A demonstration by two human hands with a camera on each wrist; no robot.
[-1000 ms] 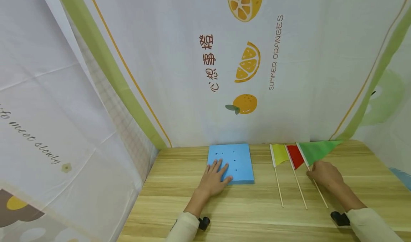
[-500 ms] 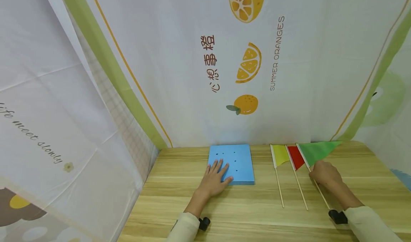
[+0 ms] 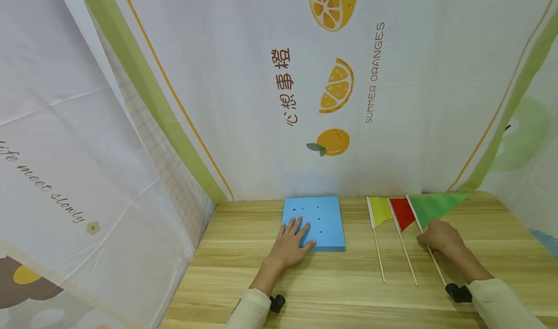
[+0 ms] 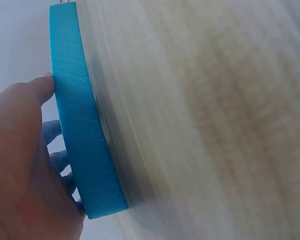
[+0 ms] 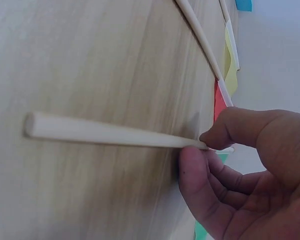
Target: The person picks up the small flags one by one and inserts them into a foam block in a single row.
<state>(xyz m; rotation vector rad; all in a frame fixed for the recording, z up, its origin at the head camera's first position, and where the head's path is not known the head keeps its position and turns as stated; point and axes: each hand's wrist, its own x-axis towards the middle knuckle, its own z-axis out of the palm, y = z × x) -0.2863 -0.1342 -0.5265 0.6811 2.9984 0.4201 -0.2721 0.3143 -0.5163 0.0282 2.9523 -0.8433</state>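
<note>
My left hand (image 3: 287,245) rests flat with spread fingers on a blue foam block (image 3: 329,237) that has several small dark holes in its top. In the left wrist view the thumb and fingertips lie on the block's upper face, and its thick side (image 4: 82,115) shows. My right hand (image 3: 442,237) pinches the wooden stick of a green pennant flag (image 3: 436,208) between thumb and index finger, just below the cloth. In the right wrist view the stick (image 5: 105,132) runs out toward the camera. Left of it lie a red flag (image 3: 402,213) and a yellow flag (image 3: 381,210).
Everything lies on a wood-grain table (image 3: 348,295). A white cloth (image 3: 244,101) printed with oranges hangs behind the table's back edge, and another cloth (image 3: 100,198) hangs at the left. A black wrist mount (image 3: 458,293) sits at my right sleeve.
The green flag has shifted slightly to the right, its tip moving a little farther right. My right hand still pinches its stick. The left hand stays on the blue block.
</note>
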